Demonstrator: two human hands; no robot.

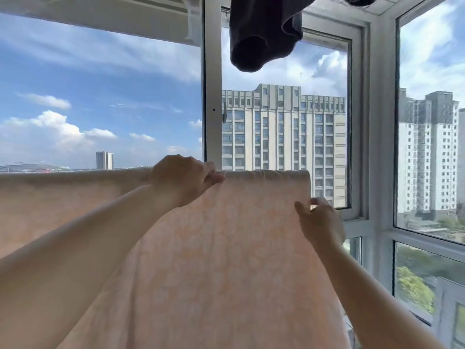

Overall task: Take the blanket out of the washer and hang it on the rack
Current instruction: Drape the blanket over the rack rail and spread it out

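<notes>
A pale peach blanket [226,248] with a faint white pattern hangs folded over a horizontal rack bar that the cloth hides. It spans from the left edge to just right of centre. My left hand [183,180] pinches the blanket's top fold near the middle. Lower down, my right hand [317,217] pinches the blanket's right edge between thumb and fingers. The washer is out of view.
A dark garment [261,34] hangs overhead at top centre. White window frames [212,96] stand right behind the blanket, with a corner window [427,147] on the right. Tall buildings and sky lie outside.
</notes>
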